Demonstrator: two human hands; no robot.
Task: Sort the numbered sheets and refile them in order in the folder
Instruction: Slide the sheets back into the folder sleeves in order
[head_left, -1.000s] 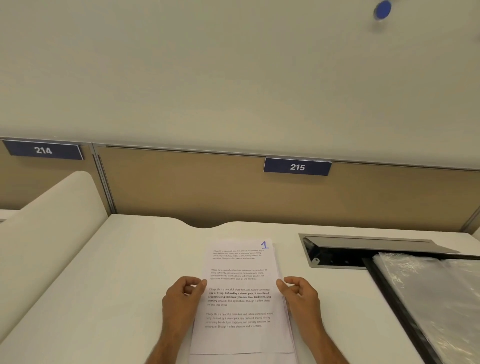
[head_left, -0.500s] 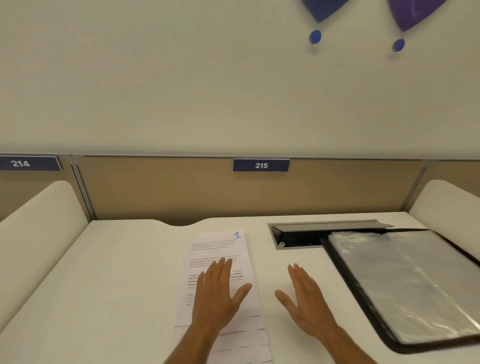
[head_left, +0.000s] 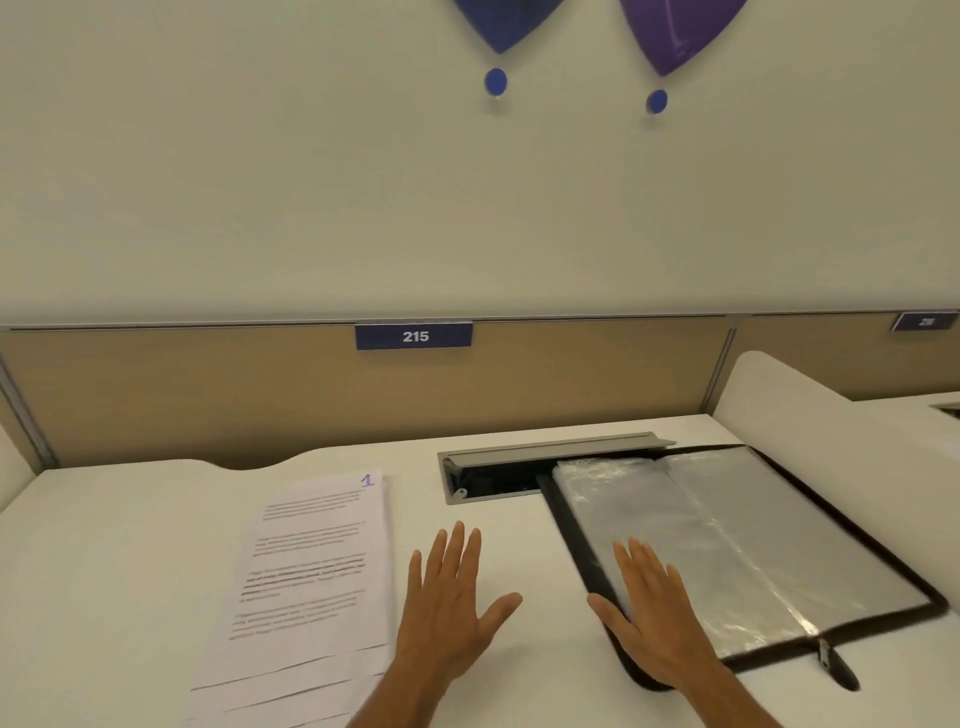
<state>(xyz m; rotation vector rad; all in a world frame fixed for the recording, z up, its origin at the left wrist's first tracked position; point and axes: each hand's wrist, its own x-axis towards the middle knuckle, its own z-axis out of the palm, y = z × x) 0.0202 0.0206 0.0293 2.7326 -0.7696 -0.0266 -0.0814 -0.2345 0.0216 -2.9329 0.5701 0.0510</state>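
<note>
we read "215" in white on a dark blue plate (head_left: 414, 336) fixed to the top rail of the desk partition (head_left: 208, 395). a second plate (head_left: 924, 321) at far right is too blurred to read. the top sheet (head_left: 311, 571) of the stack bears a handwritten blue "1" at its upper right corner; its printed paragraphs are not legible.

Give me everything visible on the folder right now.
The folder lies open and flat on the white desk, at the right, its far corner over the open cable tray. It has a black cover with a zip edge and a pull tab hanging at the near side, and shiny clear plastic sleeves that look empty. The right hand rests flat on its near left corner, fingers straight.
</note>
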